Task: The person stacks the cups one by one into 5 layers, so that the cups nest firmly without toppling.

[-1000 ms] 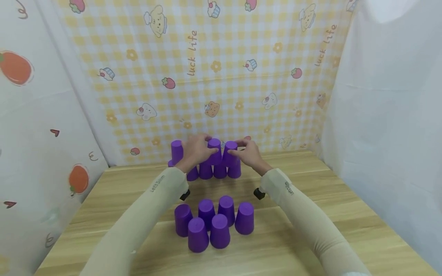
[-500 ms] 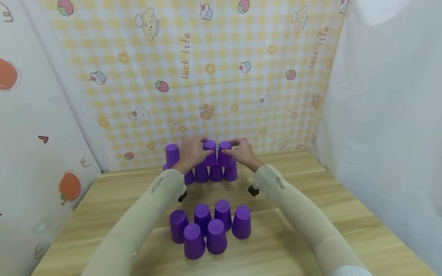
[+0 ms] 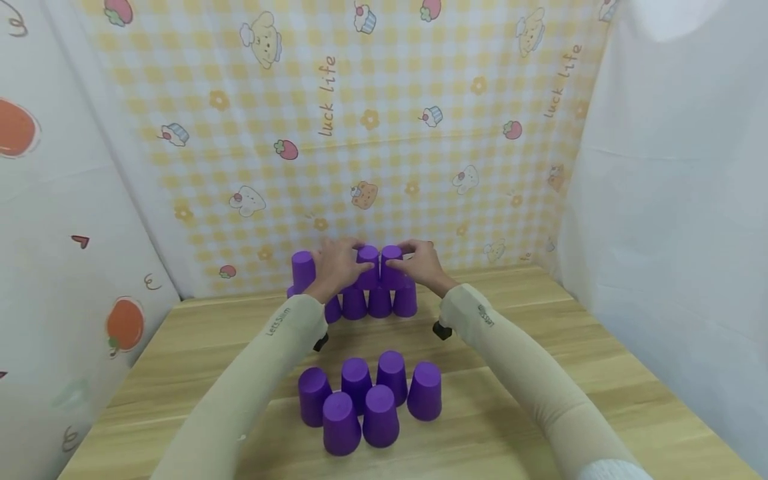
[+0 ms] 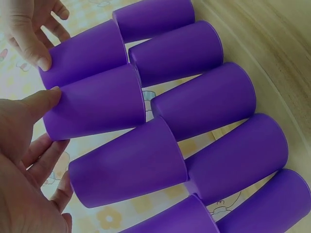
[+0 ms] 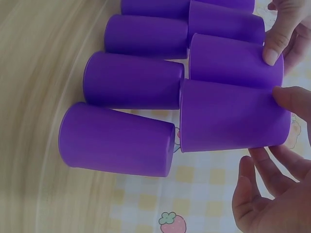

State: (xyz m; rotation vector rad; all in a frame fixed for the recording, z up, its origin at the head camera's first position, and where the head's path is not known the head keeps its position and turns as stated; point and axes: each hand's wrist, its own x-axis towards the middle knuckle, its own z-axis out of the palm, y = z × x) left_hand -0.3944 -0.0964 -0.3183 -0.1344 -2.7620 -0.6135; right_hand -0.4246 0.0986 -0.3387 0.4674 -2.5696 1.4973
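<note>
- Cups fill the centre of the head view: a far stack of upturned purple cups (image 3: 372, 293) stands at the back edge of the wooden table (image 3: 540, 413), just before the checked yellow backdrop (image 3: 384, 133).
- We see our left hand (image 3: 336, 267) curled round one upper cup (image 3: 367, 267), thumb pressed to its side. In the left wrist view that thumb (image 4: 41, 102) touches the cup's closed end.
- Our right hand (image 3: 420, 265) pinches the neighbouring upper cup (image 3: 391, 265). In the right wrist view its thumb (image 5: 294, 99) lies on the cup wall, the other fingers loosely bent below.
- These two cups sit side by side, touching, on the bottom row of the stack.
- A third upper cup (image 3: 303, 269) stands apart at the left of the stack, with no hand on it.
- Compared with a second ago, the two held cups now sit lower and closer together; earlier the right one was tilted and a little apart. We judge they have just been seated on the row beneath and that both hands have yet to let go.
- A near cluster of six cups (image 3: 369, 400) stands in the lower centre of the frame, between our beige sleeves (image 3: 252, 387), untouched and arranged as before.
- White cloth with orange fruit prints (image 3: 123, 323) hangs at the left; plain white cloth hangs at the right.
</note>
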